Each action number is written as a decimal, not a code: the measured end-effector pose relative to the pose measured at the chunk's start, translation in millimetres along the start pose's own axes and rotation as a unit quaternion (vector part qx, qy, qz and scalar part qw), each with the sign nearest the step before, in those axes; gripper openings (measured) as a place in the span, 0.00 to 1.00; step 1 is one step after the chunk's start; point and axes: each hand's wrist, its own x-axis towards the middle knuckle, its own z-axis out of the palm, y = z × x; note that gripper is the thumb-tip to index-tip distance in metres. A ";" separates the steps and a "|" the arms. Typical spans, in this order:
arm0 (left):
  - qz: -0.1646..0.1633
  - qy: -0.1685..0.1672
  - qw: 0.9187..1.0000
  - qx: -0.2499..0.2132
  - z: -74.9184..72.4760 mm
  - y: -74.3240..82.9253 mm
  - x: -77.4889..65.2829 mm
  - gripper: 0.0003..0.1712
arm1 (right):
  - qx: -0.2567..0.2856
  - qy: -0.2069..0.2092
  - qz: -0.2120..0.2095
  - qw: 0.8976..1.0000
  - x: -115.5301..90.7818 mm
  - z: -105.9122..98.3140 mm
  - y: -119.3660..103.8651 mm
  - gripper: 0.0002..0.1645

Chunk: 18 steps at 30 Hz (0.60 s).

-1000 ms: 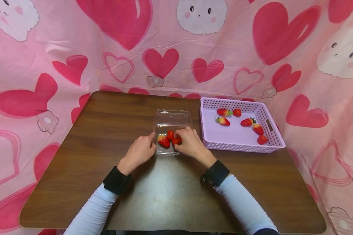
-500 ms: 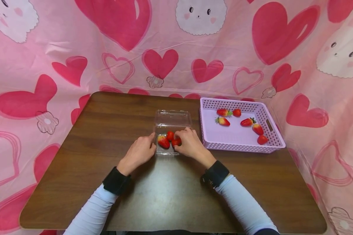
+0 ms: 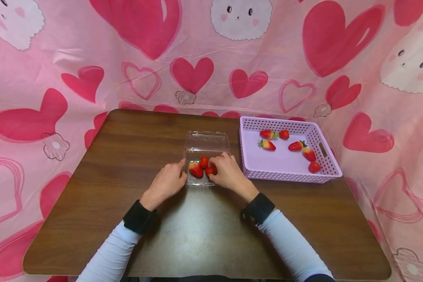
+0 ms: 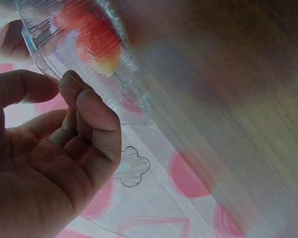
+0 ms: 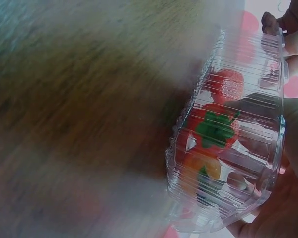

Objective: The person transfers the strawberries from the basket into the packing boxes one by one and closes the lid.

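A clear plastic clamshell box stands on the table with its lid folded back. My left hand pinches the box's left rim; in the left wrist view the thumb and fingertips meet right at that edge. Reaching in over the right side, my right hand holds a strawberry between thumb and fingers, low in the box. Two more strawberries lie beside it, one at the left and one at the back. Seen through the ribbed wall, a strawberry's green leaves face the right wrist camera.
A lilac perforated basket stands to the right of the box, with several strawberries spread inside. The brown wooden table has rounded corners. A pink curtain printed with hearts hangs behind and at both sides.
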 end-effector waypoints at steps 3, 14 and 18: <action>-0.001 -0.001 1.000 -0.002 0.4 0.1 0.0 0.32 | -0.001 0.000 -0.003 1.000 -0.2 0.0 0.3 0.18; 0.006 0.005 1.000 0.006 0.4 0.3 1.3 0.31 | -0.010 0.019 -0.012 1.000 -0.1 -1.7 -1.7 0.17; 0.003 0.003 1.000 0.006 0.6 0.9 1.6 0.32 | 0.000 0.027 -0.012 1.000 -0.8 -2.0 -2.4 0.16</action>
